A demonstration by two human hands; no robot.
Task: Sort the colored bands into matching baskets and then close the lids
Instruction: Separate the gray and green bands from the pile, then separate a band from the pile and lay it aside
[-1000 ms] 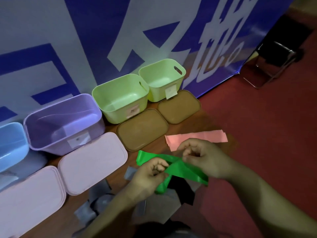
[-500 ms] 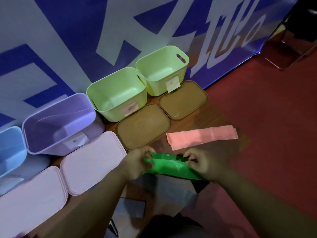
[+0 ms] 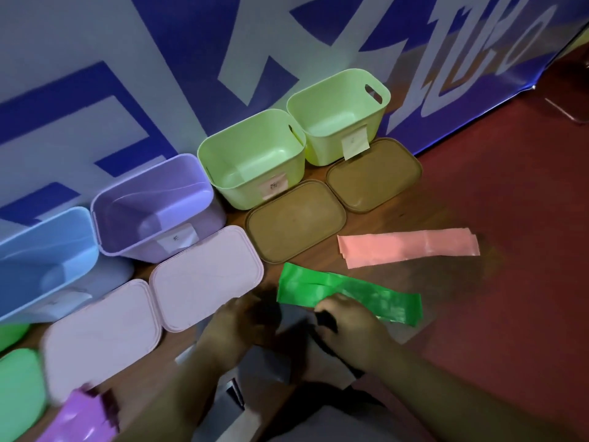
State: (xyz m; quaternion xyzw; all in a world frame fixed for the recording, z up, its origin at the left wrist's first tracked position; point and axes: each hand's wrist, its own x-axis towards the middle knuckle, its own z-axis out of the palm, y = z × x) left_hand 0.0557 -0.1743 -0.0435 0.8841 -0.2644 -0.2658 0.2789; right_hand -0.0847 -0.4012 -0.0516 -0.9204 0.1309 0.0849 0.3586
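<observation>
A green band (image 3: 349, 293) lies flat on the floor, and a pink band (image 3: 408, 247) lies flat just beyond it. My right hand (image 3: 350, 327) sits at the green band's near edge and pinches a black band (image 3: 325, 321). My left hand (image 3: 236, 327), blurred, curls on the dark end of that band to the left. Grey bands (image 3: 271, 362) lie under both hands. Open baskets line the wall: blue (image 3: 79, 237), purple (image 3: 197, 173), and two light green ones (image 3: 287, 122) (image 3: 379, 90). A purple band (image 3: 79, 419) shows at the bottom left.
Lids lie in front of the baskets: two brown ones (image 3: 296, 221) (image 3: 373, 173), two pale pink ones (image 3: 207, 275) (image 3: 98, 333) and a green one (image 3: 19, 393). A blue and white banner (image 3: 159, 74) backs the baskets. Red floor (image 3: 494, 314) spreads to the right.
The green band left both hands and now lies flat on the floor. My hands dropped back toward me and took up the black band. The camera swung left.
</observation>
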